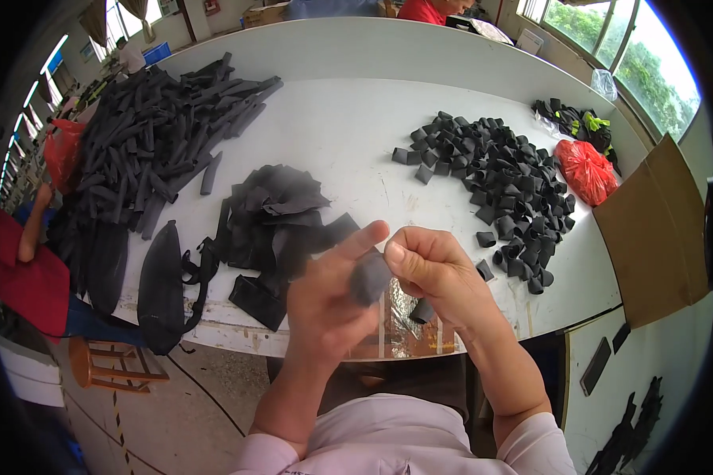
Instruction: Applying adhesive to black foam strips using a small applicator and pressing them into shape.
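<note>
White worktable (333,134) fills the view, and over its near edge the left hand (325,297) and right hand (432,265) meet, both pinched on one small dark fabric tube (370,277). Beyond the tube to the left lies a heap of flat black fabric pieces (273,214); to its right, a big scatter of finished-looking short black tubes (499,182). Judging by both piles, work looks well underway, with plenty left
</note>
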Demonstrator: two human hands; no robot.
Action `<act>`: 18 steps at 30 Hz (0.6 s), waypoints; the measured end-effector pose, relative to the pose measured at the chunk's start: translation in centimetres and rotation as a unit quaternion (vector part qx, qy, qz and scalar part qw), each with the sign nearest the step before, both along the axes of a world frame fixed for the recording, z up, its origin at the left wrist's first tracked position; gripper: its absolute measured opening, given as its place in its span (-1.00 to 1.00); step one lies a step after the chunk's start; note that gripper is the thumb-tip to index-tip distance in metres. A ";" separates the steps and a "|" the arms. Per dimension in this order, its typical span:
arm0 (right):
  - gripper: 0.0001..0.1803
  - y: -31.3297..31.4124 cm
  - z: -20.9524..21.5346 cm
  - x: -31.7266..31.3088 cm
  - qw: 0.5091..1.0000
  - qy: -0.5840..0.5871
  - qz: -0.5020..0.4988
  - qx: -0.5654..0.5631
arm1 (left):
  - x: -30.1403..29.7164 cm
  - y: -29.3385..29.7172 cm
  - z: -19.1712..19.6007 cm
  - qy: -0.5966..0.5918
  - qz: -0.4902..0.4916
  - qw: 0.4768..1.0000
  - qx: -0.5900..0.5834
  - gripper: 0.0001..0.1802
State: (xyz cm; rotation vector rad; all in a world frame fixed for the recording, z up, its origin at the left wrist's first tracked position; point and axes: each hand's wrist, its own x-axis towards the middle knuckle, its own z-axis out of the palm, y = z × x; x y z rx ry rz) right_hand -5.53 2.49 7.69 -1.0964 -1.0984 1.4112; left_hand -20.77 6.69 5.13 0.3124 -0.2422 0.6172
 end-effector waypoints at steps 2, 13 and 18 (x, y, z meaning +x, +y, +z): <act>-0.78 0.8 -3.8 0.8 0.990 0.048 -0.039 -0.131 | 0.6 1.7 -4.3 0.057 -0.051 0.972 -0.222 -0.63; -0.70 2.3 -3.5 0.2 0.997 0.050 0.025 -0.058 | 0.8 1.6 -4.4 -0.041 -0.001 0.923 -0.383 -0.84; -0.67 1.5 -8.0 0.8 0.985 0.117 0.036 -0.118 | 0.9 1.0 -8.5 0.130 0.077 0.921 -0.359 -0.80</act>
